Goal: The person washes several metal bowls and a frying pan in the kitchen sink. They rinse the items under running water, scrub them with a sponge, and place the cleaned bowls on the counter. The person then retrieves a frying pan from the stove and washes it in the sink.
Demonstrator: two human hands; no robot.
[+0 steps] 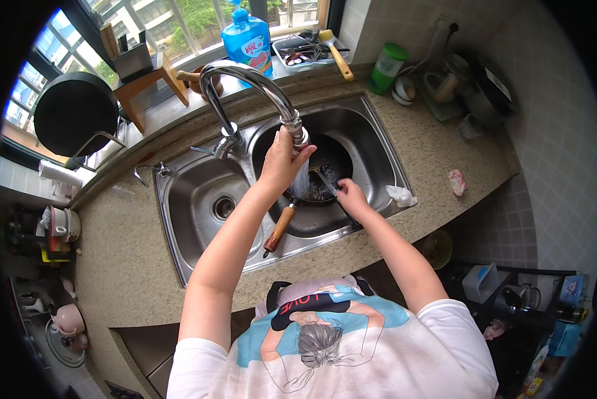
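Water runs from the chrome faucet (248, 75) into a dark wok (335, 154) lying in the right basin of a steel double sink (198, 174). At the faucet's spray head, my left hand (283, 159) holds the nozzle with its fingers behind it and the thumb in front. My right hand (352, 197) grips a long-handled spatula (326, 179), whose metal end is down in the wok. The wok's wooden handle (280, 229) points toward me over the divider between the basins. Both hands are over the right basin.
A blue soap bottle (248, 47), a tray of utensils (303, 52) and a wooden-handled brush (338, 55) line the windowsill. A green-lidded container (388, 67) stands at the back right. A white crumpled cloth (401, 196) lies on the sink's right rim. A round black pan (76, 114) stands at left.
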